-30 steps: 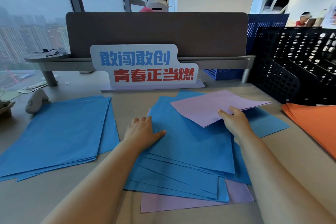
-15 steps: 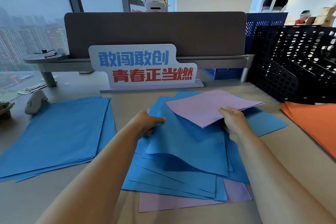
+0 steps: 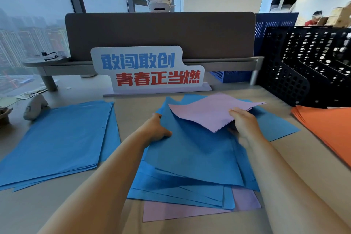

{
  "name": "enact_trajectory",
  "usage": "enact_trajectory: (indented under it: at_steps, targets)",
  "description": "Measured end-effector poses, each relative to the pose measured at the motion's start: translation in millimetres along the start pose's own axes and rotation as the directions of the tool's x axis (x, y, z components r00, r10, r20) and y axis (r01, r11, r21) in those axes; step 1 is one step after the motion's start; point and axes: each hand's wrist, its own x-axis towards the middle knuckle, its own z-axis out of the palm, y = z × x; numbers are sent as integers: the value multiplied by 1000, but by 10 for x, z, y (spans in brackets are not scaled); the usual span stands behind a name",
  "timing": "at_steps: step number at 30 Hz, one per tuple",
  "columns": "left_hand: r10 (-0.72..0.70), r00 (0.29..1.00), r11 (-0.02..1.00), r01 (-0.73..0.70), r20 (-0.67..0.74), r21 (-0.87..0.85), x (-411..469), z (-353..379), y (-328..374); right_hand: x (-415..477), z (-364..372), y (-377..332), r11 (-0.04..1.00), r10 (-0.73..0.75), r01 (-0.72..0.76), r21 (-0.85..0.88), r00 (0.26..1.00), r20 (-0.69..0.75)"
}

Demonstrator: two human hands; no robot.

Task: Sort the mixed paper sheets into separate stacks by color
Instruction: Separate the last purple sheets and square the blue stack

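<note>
A mixed pile of blue and lilac sheets lies in the middle of the desk. My left hand grips the left edge of the top blue sheet, which is lifted and bowed. My right hand holds a few lilac sheets above the pile, thumb on top. A lilac sheet sticks out at the pile's near edge. A sorted blue stack lies to the left. An orange stack lies at the right.
A white sign with blue and red characters stands behind the pile, before a grey divider. Black perforated file racks stand at the back right. A small grey object lies at the far left. People with headsets sit beyond.
My left hand went from resting flat on the blue pile to gripping the top blue sheet's left edge and lifting it. My right hand raised the lilac sheets slightly.
</note>
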Motion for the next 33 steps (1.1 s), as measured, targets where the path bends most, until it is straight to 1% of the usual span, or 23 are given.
enact_trajectory:
  at_steps: [2, 4, 7, 11, 13, 17, 21, 23, 26, 28, 30, 31, 32, 33]
  targets:
    - [42, 998, 994, -37, -46, 102, -7, -56, -54, -11, -10, -48, 997, -39, 40, 70, 999, -13]
    - [93, 987, 977, -65, -130, 205, -6, -143, -128, -41, -15, -98, 988, -70, 73, 139, 997, -28]
    - [139, 962, 952, -64, -236, 301, -13, -290, -231, -87, -4, -135, 971, -71, 78, 226, 997, -37]
    - [117, 938, 957, -20, -325, 289, -34, -404, -301, -108, 6, -162, 945, -51, 65, 321, 997, -52]
    - [89, 938, 964, 3, -334, 265, -44, -401, -313, -113, -5, -173, 927, -52, 71, 369, 997, -60]
    - [16, 960, 995, 13, -280, 101, -39, -346, -307, -131, -27, -193, 879, -29, 60, 472, 997, -72]
    - [5, 988, 1000, -5, -154, 6, -4, -280, -256, -119, -65, -239, 792, -33, 64, 607, 998, -62]
    - [23, 994, 1000, -21, -104, 15, 10, -233, -205, -121, -82, -259, 767, -50, 63, 638, 998, -39]
    - [58, 997, 990, -51, -52, 134, 40, -144, -124, -136, -99, -285, 736, -90, 66, 674, 996, 1]
    - [59, 998, 982, -54, -17, 183, 49, -81, -76, -155, -126, -323, 685, -137, 77, 724, 990, 25]
    - [37, 999, 984, -37, 4, 176, 82, -35, -46, -196, -160, -377, 631, -203, 79, 772, 977, 66]
    - [19, 1000, 989, -20, 14, 144, 88, -15, -27, -218, -175, -401, 614, -242, 80, 785, 966, 91]
    - [-14, 999, 998, 12, 31, 61, 90, 4, -4, -243, -182, -426, 603, -278, 77, 794, 953, 119]
    - [-57, 997, 996, 61, 61, -69, 94, 19, 16, -262, -187, -443, 597, -307, 70, 799, 940, 146]
